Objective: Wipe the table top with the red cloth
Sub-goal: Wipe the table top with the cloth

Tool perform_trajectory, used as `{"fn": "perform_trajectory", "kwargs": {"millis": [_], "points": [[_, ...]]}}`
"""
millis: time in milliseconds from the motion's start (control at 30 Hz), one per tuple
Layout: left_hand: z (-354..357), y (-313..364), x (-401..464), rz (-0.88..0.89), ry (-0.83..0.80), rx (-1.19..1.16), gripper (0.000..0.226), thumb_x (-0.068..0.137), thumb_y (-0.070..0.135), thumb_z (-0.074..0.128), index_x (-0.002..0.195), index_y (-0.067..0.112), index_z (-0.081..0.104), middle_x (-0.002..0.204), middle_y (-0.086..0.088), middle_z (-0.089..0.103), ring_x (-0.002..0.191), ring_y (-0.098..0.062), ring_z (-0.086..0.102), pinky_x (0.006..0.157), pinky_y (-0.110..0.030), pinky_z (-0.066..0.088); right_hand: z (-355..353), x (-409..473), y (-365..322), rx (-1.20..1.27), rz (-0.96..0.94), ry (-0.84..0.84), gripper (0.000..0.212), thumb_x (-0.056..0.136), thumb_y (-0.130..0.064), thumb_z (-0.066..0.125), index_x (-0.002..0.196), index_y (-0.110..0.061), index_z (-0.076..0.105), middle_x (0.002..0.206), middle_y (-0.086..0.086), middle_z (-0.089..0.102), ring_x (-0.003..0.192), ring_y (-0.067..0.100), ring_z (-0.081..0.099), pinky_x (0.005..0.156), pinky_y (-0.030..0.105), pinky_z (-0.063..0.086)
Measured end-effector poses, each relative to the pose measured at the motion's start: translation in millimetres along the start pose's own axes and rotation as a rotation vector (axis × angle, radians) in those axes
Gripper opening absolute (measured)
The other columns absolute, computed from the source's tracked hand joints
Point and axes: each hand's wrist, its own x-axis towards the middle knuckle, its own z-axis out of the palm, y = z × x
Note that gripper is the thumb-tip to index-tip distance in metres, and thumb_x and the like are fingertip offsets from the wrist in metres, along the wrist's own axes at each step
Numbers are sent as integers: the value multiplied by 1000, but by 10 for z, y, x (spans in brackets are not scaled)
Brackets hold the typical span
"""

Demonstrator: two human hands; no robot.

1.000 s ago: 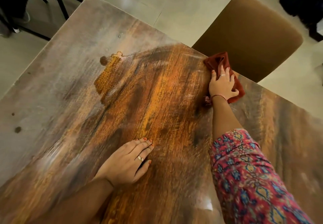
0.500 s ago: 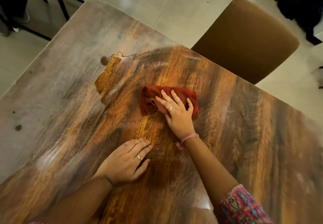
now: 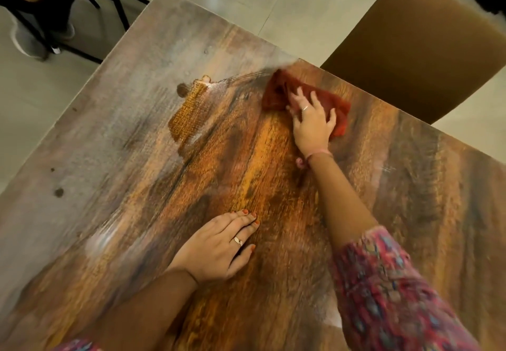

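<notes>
The red cloth (image 3: pixel 276 90) lies crumpled on the wood-grain table top (image 3: pixel 123 137), close to its far edge. My right hand (image 3: pixel 312 123) presses flat on the cloth, fingers spread, covering its near part. My left hand (image 3: pixel 219 246) rests palm down on the table nearer to me, fingers together, holding nothing. The far left part of the table looks dull and grey with dust; the middle, around my hands, is darker and shiny. A small wet-looking patch (image 3: pixel 189 110) sits at the border between the two.
A brown padded chair (image 3: pixel 416 49) stands against the table's far right edge. Black metal legs of other furniture (image 3: pixel 109 3) stand on the pale tiled floor at the far left. A few dark spots (image 3: pixel 58 192) mark the table's left side.
My right hand swept the cloth from the far right edge near the chair to the table's middle, then back out toward the far edge. My left hand stayed in place.
</notes>
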Motion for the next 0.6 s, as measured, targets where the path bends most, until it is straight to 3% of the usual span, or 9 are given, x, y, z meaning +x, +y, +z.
{"fn": "perform_trajectory", "kwargs": {"millis": [100, 200, 400, 600], "points": [[6, 1, -1, 10, 20, 3, 44, 92, 39, 44, 116, 10, 67, 121, -7, 65, 114, -21, 60, 103, -33, 35, 14, -795, -14, -13, -251, -165, 48, 93, -19, 48, 136, -40, 45, 150, -17, 35, 142, 9, 22, 113, 53, 4], [6, 10, -10, 1, 15, -1, 42, 91, 38, 46, 114, 10, 67, 116, -6, 67, 108, -21, 63, 99, -33, 38, -23, -1510, 35, -37, -394, -267, 46, 92, -34, 40, 136, -45, 43, 149, -23, 32, 142, 3, 18, 112, 48, 4], [12, -6, -29, 1, -9, -16, 40, 93, 39, 45, 110, 10, 68, 111, -7, 68, 103, -22, 62, 98, -32, 38, 21, -1828, 134, -280, -434, -259, 57, 95, -47, 35, 148, -44, 14, 157, -19, 13, 146, 8, 10, 109, 52, 10], [-32, -8, -45, -12, -26, -74, 42, 91, 39, 48, 114, 10, 66, 114, -8, 66, 106, -22, 61, 100, -32, 36, 32, -1765, 100, -310, -415, -388, 61, 92, -45, 29, 145, -53, 0, 156, -22, -7, 146, 9, -8, 110, 56, -2]]}}
